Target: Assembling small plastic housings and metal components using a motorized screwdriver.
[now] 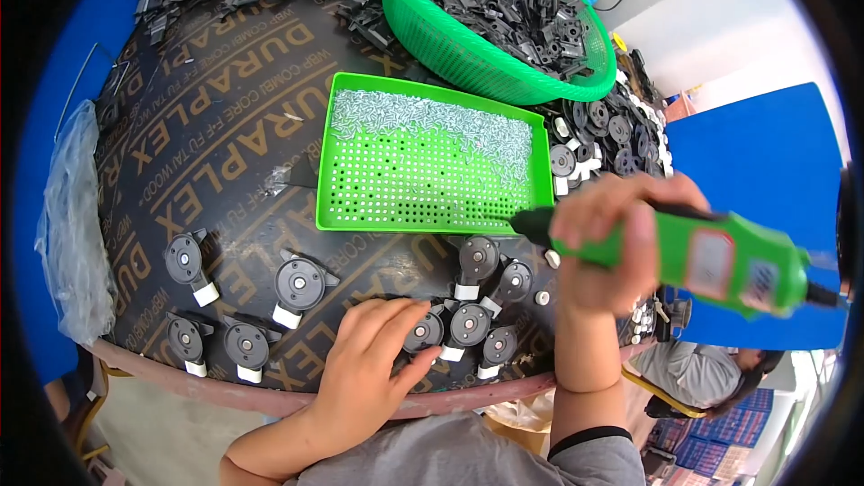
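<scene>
Two hands at lower centre: left hand (373, 355) flat, fingers spread, touching a round black part (425, 331) on the tabletop (225, 126); right hand (616, 243) right of centre, fingers wrapped around a green electric screwdriver (711, 256) just below the green perforated tray (432, 162).

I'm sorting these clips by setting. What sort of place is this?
Most likely a small-parts assembly bench in a workshop or factory. The right hand holds a green electric screwdriver, a green tray holds screws, and a green basket and the table carry many identical black plastic parts.
</scene>
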The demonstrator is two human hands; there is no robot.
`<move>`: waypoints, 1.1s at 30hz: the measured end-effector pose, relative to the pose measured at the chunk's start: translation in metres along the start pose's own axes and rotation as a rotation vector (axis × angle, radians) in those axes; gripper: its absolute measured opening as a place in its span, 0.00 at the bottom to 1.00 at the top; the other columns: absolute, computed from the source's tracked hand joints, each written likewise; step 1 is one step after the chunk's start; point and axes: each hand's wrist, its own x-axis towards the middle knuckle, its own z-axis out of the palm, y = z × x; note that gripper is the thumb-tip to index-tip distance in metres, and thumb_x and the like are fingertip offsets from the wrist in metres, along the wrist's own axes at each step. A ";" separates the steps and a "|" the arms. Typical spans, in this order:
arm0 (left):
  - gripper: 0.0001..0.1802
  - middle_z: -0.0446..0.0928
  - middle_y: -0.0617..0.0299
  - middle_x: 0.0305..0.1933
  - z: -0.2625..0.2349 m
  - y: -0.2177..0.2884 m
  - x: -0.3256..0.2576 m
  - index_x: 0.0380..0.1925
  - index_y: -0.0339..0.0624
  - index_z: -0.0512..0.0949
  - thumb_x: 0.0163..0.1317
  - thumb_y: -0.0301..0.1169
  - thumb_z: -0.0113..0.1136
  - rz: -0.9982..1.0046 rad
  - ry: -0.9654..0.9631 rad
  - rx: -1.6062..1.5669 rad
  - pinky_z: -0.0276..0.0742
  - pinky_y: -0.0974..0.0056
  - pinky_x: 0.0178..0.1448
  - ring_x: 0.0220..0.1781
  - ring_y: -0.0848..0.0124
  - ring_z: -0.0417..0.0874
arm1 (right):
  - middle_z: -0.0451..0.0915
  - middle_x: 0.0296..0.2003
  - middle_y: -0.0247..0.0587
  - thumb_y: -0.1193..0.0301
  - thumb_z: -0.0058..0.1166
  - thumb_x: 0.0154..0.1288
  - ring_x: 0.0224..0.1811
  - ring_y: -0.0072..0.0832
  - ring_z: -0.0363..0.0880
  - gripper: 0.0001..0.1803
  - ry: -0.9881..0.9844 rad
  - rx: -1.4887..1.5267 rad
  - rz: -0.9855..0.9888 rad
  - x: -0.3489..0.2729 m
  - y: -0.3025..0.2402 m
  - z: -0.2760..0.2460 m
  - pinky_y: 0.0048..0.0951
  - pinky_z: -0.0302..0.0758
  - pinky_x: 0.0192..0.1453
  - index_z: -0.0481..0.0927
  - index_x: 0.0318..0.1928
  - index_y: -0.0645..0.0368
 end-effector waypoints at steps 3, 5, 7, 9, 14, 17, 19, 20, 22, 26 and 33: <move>0.27 0.75 0.53 0.54 -0.001 0.004 0.002 0.54 0.36 0.75 0.53 0.28 0.71 0.022 -0.014 -0.029 0.73 0.54 0.58 0.54 0.52 0.74 | 0.71 0.22 0.38 0.62 0.62 0.67 0.19 0.29 0.71 0.22 0.110 0.056 0.225 -0.008 -0.076 0.014 0.32 0.73 0.22 0.61 0.49 0.49; 0.27 0.75 0.53 0.54 -0.002 0.004 0.002 0.54 0.36 0.75 0.53 0.27 0.70 0.012 -0.011 -0.034 0.73 0.54 0.58 0.55 0.52 0.74 | 0.74 0.23 0.43 0.74 0.60 0.65 0.17 0.34 0.72 0.19 -0.061 0.227 0.128 -0.020 -0.085 0.018 0.38 0.76 0.20 0.61 0.47 0.55; 0.28 0.75 0.52 0.54 -0.001 0.000 0.001 0.55 0.36 0.75 0.54 0.27 0.70 0.019 -0.006 -0.028 0.72 0.54 0.59 0.55 0.52 0.73 | 0.72 0.21 0.41 0.76 0.53 0.66 0.15 0.30 0.74 0.15 -0.300 0.186 0.038 -0.028 -0.077 0.025 0.30 0.78 0.17 0.61 0.47 0.59; 0.28 0.75 0.52 0.55 -0.001 0.000 0.000 0.56 0.36 0.74 0.54 0.27 0.70 0.015 -0.008 -0.029 0.72 0.53 0.59 0.55 0.52 0.73 | 0.72 0.22 0.41 0.76 0.54 0.66 0.16 0.30 0.74 0.16 -0.347 0.172 0.052 -0.035 -0.076 0.029 0.31 0.79 0.18 0.60 0.47 0.59; 0.28 0.74 0.52 0.55 0.001 -0.004 -0.002 0.57 0.37 0.74 0.55 0.27 0.69 0.023 0.000 -0.032 0.72 0.53 0.59 0.56 0.52 0.73 | 0.72 0.22 0.41 0.75 0.53 0.66 0.15 0.30 0.74 0.16 -0.374 0.140 0.003 -0.048 -0.060 0.029 0.31 0.79 0.18 0.59 0.47 0.58; 0.27 0.74 0.52 0.55 0.002 -0.002 -0.002 0.57 0.37 0.74 0.56 0.28 0.69 0.022 -0.007 -0.031 0.72 0.53 0.60 0.56 0.51 0.72 | 0.72 0.22 0.41 0.74 0.53 0.67 0.15 0.30 0.74 0.17 -0.364 0.121 0.006 -0.049 -0.061 0.026 0.31 0.79 0.18 0.59 0.47 0.58; 0.27 0.74 0.52 0.56 0.002 -0.003 -0.003 0.57 0.36 0.73 0.56 0.28 0.69 0.024 -0.007 -0.024 0.72 0.53 0.60 0.57 0.51 0.72 | 0.72 0.22 0.41 0.74 0.53 0.67 0.15 0.30 0.73 0.16 -0.371 0.115 0.024 -0.050 -0.060 0.026 0.31 0.78 0.19 0.59 0.47 0.58; 0.27 0.74 0.52 0.56 0.002 -0.003 -0.004 0.57 0.36 0.73 0.56 0.28 0.69 0.027 -0.009 -0.023 0.72 0.53 0.60 0.57 0.51 0.72 | 0.72 0.22 0.41 0.74 0.53 0.67 0.15 0.29 0.73 0.16 -0.381 0.104 0.033 -0.050 -0.058 0.027 0.31 0.78 0.19 0.59 0.47 0.58; 0.27 0.74 0.52 0.56 0.001 0.002 -0.001 0.56 0.35 0.74 0.56 0.28 0.69 0.047 -0.019 -0.015 0.72 0.53 0.59 0.56 0.51 0.73 | 0.72 0.22 0.42 0.74 0.53 0.67 0.15 0.29 0.72 0.16 -0.384 0.066 0.034 -0.048 -0.062 0.027 0.31 0.78 0.20 0.59 0.47 0.58; 0.27 0.74 0.53 0.56 0.001 -0.003 -0.004 0.55 0.35 0.74 0.55 0.28 0.69 0.048 -0.004 0.006 0.73 0.54 0.59 0.56 0.52 0.73 | 0.73 0.21 0.42 0.73 0.53 0.68 0.15 0.30 0.73 0.16 -0.378 0.109 0.098 -0.049 -0.054 0.030 0.32 0.78 0.20 0.58 0.45 0.58; 0.27 0.75 0.54 0.55 0.002 -0.002 -0.002 0.55 0.37 0.75 0.54 0.28 0.70 0.028 -0.010 -0.009 0.73 0.54 0.58 0.56 0.52 0.74 | 0.73 0.22 0.41 0.72 0.53 0.69 0.16 0.30 0.74 0.16 -0.340 0.122 0.099 -0.049 -0.051 0.023 0.32 0.78 0.20 0.59 0.47 0.56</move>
